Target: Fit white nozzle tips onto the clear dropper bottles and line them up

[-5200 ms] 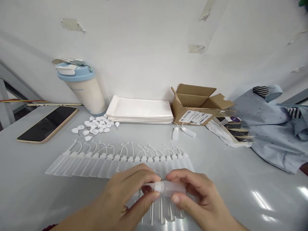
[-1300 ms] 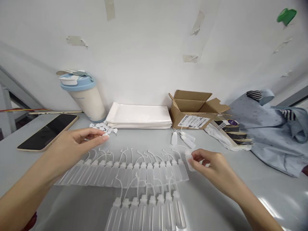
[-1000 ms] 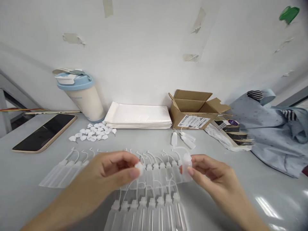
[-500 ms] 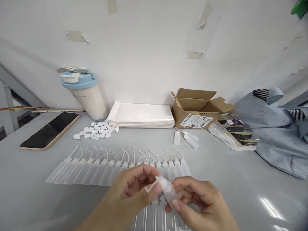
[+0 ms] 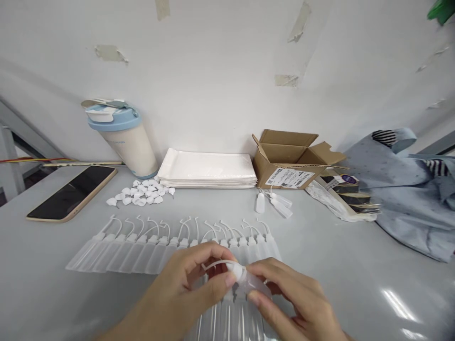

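Note:
Between my two hands is a small translucent plastic bottle (image 5: 253,284), tilted, its white cap end pointing left. My left hand (image 5: 199,284) pinches the white cap (image 5: 235,270) between thumb and fingers; a thin white strap (image 5: 218,262) curves out from it over the fingers. The bottle's body is gripped by my right hand (image 5: 295,296), thumb below and fingers above. Behind my hands, a row of similar translucent bottles with curved white straps (image 5: 142,251) lies side by side. More clear bottles (image 5: 227,319) lie beneath my hands, partly covered.
White caps (image 5: 142,193) form a loose pile near a tilted-looking tumbler (image 5: 131,147) and a phone (image 5: 73,193). Along the wall sit a stack of white envelopes (image 5: 208,168) and an open cardboard box (image 5: 284,166). Several small bottles (image 5: 280,207) lie before the box; blue cloth (image 5: 408,203) lies at right.
The bottle has turned nearer to horizontal, and its strap now arches over my left fingers. My right hand has rolled with the bottle. Both hands keep their hold.

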The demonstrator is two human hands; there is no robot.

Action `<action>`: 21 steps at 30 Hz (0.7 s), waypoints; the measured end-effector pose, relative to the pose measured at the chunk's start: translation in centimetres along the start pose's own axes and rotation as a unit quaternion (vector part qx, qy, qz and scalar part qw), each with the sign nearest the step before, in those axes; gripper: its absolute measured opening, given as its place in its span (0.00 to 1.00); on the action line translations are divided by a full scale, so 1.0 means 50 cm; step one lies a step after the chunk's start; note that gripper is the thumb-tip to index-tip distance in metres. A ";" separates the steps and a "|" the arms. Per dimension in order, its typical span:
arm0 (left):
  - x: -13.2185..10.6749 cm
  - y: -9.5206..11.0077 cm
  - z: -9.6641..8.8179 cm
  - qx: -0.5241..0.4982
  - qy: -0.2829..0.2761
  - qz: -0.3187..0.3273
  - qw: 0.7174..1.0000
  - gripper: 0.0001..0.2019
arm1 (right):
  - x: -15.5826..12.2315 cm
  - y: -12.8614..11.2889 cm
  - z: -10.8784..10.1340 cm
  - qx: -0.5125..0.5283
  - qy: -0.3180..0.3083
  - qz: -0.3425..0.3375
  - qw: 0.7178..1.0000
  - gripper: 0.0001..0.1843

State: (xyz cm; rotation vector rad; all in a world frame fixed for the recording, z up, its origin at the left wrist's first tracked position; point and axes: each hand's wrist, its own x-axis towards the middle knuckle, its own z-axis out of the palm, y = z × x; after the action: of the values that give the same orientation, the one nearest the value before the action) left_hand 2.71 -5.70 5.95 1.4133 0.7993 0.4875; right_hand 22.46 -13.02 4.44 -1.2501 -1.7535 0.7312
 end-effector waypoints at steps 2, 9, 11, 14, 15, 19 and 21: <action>0.001 -0.001 -0.005 0.026 -0.004 0.020 0.999 0.06 | 0.002 -0.003 -0.005 0.097 -0.037 0.100 0.989 0.10; -0.003 0.003 -0.001 0.109 0.026 0.024 0.993 0.06 | 0.004 0.005 -0.005 0.206 -0.087 0.191 0.956 0.12; -0.003 0.004 0.003 0.122 0.041 0.008 0.992 0.07 | -0.004 0.006 0.003 0.067 -0.029 0.053 0.996 0.11; -0.003 0.003 0.007 0.125 0.054 -0.005 0.991 0.09 | -0.021 0.003 0.017 -0.138 0.072 -0.113 0.981 0.18; -0.002 0.003 0.007 0.121 0.054 -0.008 0.991 0.09 | -0.025 0.001 0.020 -0.176 0.094 -0.125 0.972 0.20; -0.001 0.003 0.004 0.104 0.037 -0.001 0.994 0.07 | -0.018 -0.002 0.009 -0.054 0.046 -0.017 0.997 0.14; -0.001 0.005 0.001 0.094 0.016 0.029 0.995 0.05 | -0.005 -0.001 -0.002 0.109 -0.032 0.116 0.987 0.11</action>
State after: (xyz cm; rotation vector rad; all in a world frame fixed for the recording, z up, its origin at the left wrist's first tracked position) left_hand 2.75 -5.74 6.20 1.6088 0.8488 0.4893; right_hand 22.58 -13.27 4.47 -1.3031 -1.5436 1.0789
